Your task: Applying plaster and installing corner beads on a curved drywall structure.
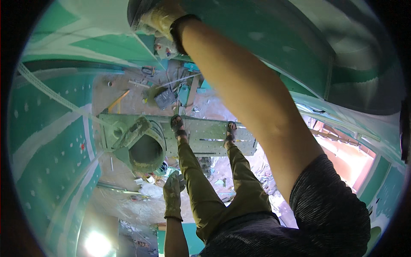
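Observation:
My right arm stretches up across the view to the green plasterboard (265, 38) overhead. My right hand (159, 20), in a pale, smeared glove with a dark cuff, is closed; a dark grey thing shows at its edge, but its kind is hidden. Low at my left side hangs my left hand (172, 197), also gloved, fingers curled by a small grey thing I cannot make out. Near it, a round bucket (159, 160) with a grey inside stands at the left of the platform. A compound-smeared flat tool (136, 133) lies across its rim.
My sandalled feet stand on a narrow perforated platform (199, 130) raised above the floor. A dark box (166, 99), a yellow level-like bar (117, 101) and offcuts lie below. Plasterboard walls (47, 141) with pale joints and a hanging perforated strip (53, 92) are at left.

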{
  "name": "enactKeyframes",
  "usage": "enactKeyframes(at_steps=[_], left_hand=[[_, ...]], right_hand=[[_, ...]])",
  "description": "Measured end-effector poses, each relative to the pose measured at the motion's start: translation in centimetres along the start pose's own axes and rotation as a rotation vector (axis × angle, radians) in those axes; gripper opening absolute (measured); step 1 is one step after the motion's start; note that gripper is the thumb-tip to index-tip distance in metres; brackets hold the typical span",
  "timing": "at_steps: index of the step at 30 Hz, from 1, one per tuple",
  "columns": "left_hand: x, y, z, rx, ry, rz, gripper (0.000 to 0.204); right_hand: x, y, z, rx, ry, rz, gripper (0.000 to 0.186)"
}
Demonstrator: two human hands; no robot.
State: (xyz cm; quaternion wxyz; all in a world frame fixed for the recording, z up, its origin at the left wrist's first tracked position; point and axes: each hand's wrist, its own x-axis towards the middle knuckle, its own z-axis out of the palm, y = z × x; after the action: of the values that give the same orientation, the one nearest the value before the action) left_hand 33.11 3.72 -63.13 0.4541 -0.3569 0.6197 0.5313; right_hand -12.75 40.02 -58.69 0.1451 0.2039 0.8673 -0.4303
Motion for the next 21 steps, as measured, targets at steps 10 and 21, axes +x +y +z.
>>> enactKeyframes(at_steps=[10,21], left_hand=[[0.1,0.0,0.5,-0.017,0.018,-0.033,0.051],[0.3,0.3,0.3,-0.016,-0.022,0.011,0.056]], right_hand=[[0.3,0.7,0.0,0.075,0.033,0.034,0.035],[-0.5,0.5,-0.9,0.052,-0.028,-0.067,0.024]])
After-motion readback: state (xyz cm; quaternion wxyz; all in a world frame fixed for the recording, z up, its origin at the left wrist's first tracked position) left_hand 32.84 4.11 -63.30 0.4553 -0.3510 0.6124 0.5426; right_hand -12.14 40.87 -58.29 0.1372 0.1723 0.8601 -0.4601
